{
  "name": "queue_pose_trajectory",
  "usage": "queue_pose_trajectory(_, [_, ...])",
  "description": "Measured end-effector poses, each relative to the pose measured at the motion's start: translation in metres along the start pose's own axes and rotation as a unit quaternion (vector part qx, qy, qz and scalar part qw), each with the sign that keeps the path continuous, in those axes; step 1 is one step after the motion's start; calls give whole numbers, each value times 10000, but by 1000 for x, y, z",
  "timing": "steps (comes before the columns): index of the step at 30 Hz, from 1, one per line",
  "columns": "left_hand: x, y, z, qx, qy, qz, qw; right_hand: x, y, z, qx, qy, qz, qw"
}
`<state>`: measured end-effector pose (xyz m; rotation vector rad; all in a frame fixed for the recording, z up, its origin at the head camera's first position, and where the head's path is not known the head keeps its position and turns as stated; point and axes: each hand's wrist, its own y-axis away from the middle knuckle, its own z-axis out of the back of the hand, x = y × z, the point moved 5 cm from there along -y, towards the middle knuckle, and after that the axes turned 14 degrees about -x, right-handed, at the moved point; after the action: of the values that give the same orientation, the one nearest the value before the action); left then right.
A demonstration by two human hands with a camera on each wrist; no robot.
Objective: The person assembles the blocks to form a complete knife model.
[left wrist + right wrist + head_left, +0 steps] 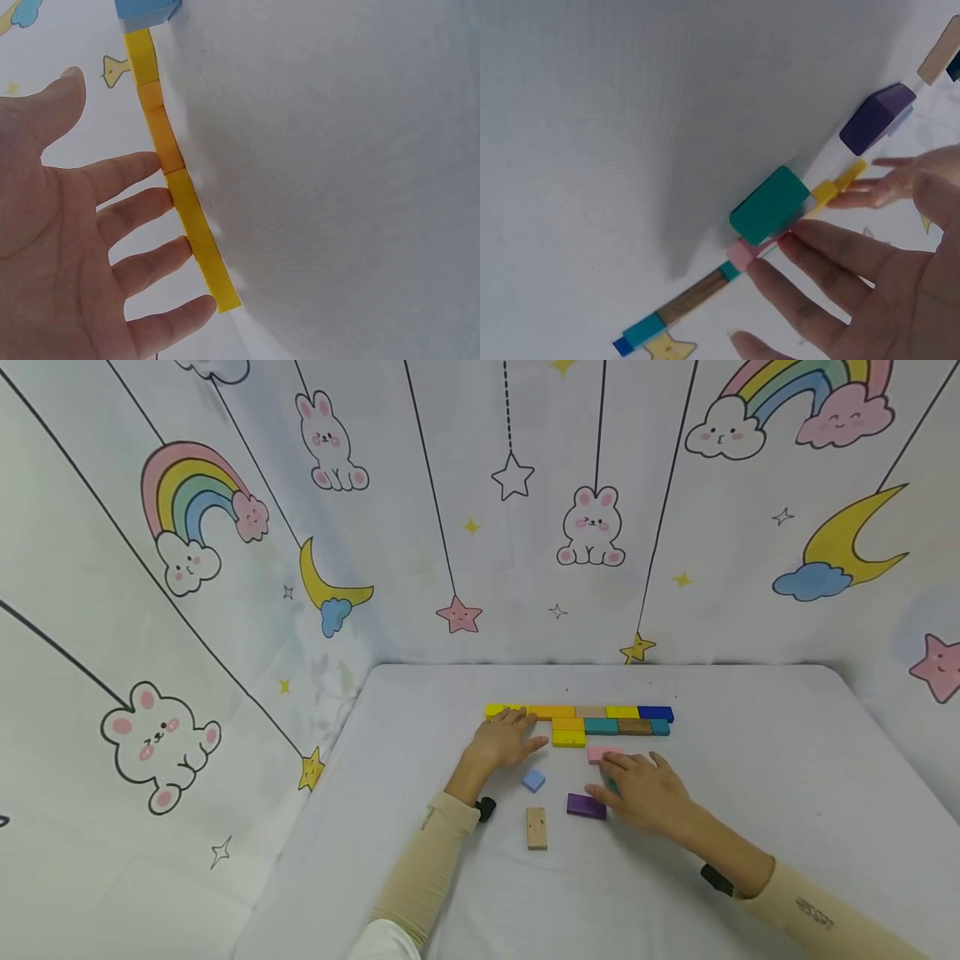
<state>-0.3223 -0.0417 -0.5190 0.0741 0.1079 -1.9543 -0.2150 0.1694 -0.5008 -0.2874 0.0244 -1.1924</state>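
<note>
My left hand (501, 743) reaches to the left end of a row of flat blocks in the head view. In the left wrist view its spread fingers rest along the edge of a yellow block (202, 240) and an orange block (163, 139). My right hand (647, 793) has its fingertips at a pink block (597, 754), just in front of the assembled rows. In the right wrist view these fingers are extended, touching the pink block (742, 253). A green block (770, 205) lies close by, mostly hidden under the right hand in the head view.
The back row ends at a dark blue block (656, 714). Before it lie teal (600, 727) and brown (634, 727) blocks and a yellow block (568, 739). Loose light blue (533, 780), purple (586, 807) and plain wooden (536, 828) blocks lie nearer on the white cloth (360, 760).
</note>
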Motion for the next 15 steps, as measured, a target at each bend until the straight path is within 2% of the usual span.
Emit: queue_pose_trajectory(15, [1, 0, 0, 3, 52, 6, 10000, -6, -15, -1, -57, 93, -42, 9999])
